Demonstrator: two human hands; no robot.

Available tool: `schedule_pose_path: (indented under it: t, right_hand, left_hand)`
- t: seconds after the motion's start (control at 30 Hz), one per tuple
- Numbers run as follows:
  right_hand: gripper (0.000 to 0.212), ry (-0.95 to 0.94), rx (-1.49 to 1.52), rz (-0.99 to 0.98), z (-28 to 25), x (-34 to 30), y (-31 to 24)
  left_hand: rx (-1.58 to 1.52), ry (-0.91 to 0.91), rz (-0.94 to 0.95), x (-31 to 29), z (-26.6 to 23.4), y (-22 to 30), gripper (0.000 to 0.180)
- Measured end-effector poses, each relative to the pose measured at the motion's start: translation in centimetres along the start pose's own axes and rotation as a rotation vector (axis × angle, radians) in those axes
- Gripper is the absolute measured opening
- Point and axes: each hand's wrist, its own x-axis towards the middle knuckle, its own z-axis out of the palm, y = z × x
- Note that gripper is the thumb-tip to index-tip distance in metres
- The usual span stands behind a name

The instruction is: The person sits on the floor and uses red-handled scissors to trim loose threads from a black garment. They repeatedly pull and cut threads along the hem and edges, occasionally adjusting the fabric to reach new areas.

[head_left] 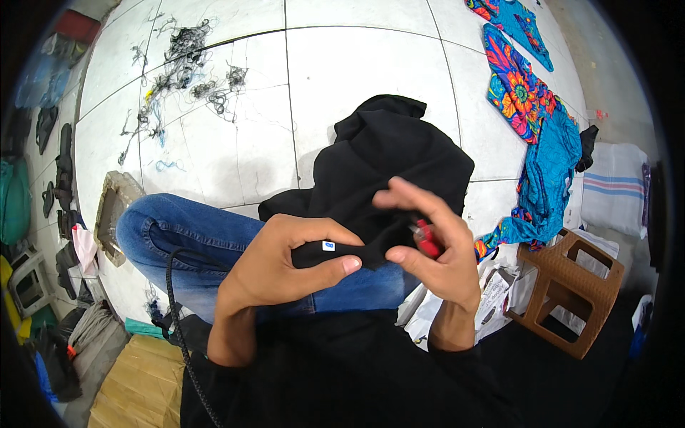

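Note:
A piece of black cloth (399,146) lies over my lap and spreads onto the tiled floor in front. My left hand (275,260) pinches a folded edge of it between thumb and fingers. A small white and blue tag (328,246) shows on that fold. My right hand (442,253) is at the other end of the fold, its fingers raised and slightly blurred, the thumb close to the cloth. Tucked in its palm are small red-handled snips (427,241) with a metal tip, partly hidden by the fingers.
Tangled dark thread scraps (189,60) lie on the floor at the far left. Bright patterned blue clothing (531,114) stretches along the right. A brown plastic stool (571,292) lies tipped at the near right. A stone-like tray (114,214) stands left of my knee.

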Motion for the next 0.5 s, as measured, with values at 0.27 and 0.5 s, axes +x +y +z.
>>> schedule_pose_path:
  t: [0.27, 0.5]
  right_hand:
    - [0.042, 0.206, 0.083, -0.036, 0.0, 0.4, 0.2]
    - [0.054, 0.468, -0.55, -0.121, 1.7, -1.0, -1.7]
  left_hand:
    - [-0.02, -0.026, -0.061, 0.5, 1.2, 0.2, 0.029]
    - [0.055, 0.127, 0.024, 0.5, 2.1, 0.7, 0.034]
